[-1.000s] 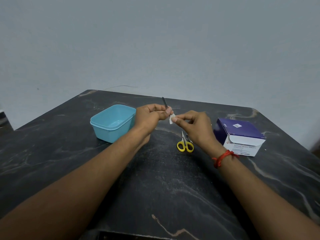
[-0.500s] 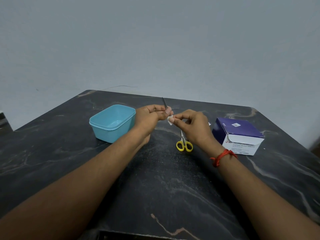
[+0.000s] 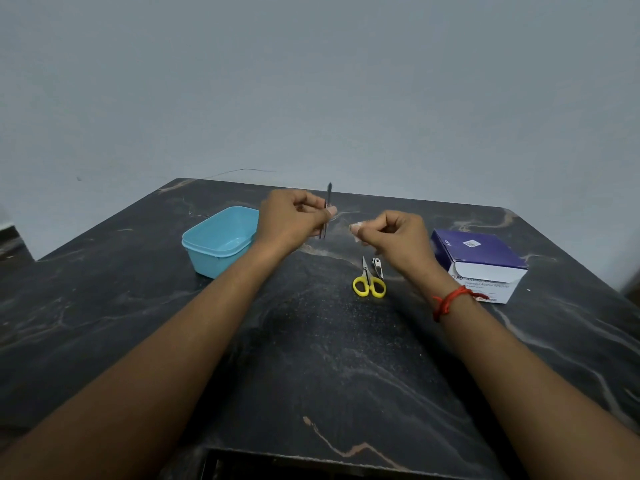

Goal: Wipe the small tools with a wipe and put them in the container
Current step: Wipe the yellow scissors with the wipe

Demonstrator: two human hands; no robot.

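Dark marbled table (image 3: 311,358) lay under both arms. My left hand (image 3: 294,220) pinched a thin dark tool (image 3: 327,211) upright. My right hand (image 3: 398,233) pinched the small wipe (image 3: 356,231) just beside it, not touching. I judged this tool's wiping about finished. Next it needed carrying left into the blue container (image 3: 221,240), with the scissors (image 3: 369,284) and nail clipper (image 3: 378,268) waiting nearer me.
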